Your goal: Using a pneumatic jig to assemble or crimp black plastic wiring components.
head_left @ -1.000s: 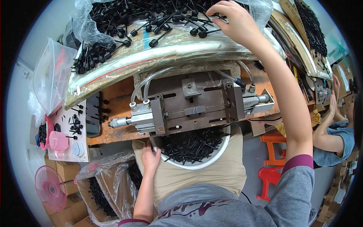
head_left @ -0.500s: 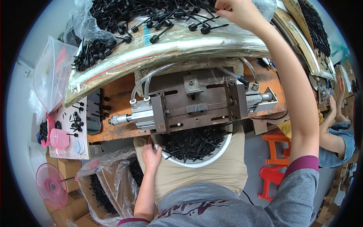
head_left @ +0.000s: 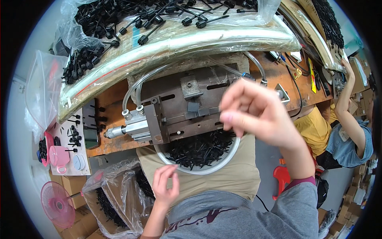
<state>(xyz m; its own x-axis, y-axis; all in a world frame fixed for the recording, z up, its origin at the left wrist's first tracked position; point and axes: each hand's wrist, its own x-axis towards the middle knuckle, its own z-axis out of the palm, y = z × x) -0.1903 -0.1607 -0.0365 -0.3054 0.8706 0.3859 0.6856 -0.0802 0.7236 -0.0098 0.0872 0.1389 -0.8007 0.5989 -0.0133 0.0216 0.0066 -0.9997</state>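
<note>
My right hand (head_left: pixel 256 113) hangs over the right part of a brown metal fixture (head_left: pixel 175 129). Its fingers are loosely curled, thumb apart from them, and nothing shows in its grasp. Beside the rim of a white bowl (head_left: pixel 199 172) on my lap, my left hand (head_left: pixel 165 185) is lifted with fingers apart, holding nothing. Black thin stems (head_left: pixel 201 149) fill the bowl. At the fixture's middle sit small grey blocks (head_left: pixel 197 112), one square piece standing higher. A pneumatic cylinder (head_left: pixel 137 126) is on its left side; my right hand hides most of the right end.
Black stemmed parts (head_left: pixel 159 18) with knob-like heads lie heaped on a plastic-wrapped board (head_left: pixel 167 46) behind the fixture. At left are a pink cup (head_left: pixel 59 155), a pink fan (head_left: pixel 58 204) and a plastic-lined box (head_left: pixel 119 199). Another person (head_left: pixel 350 135) sits at right, near a red stool (head_left: pixel 281 179).
My right hand has come down from the heap to above the fixture. My left hand has left the bowl's rim and moved nearer me. A grey block at the fixture's middle now stands higher.
</note>
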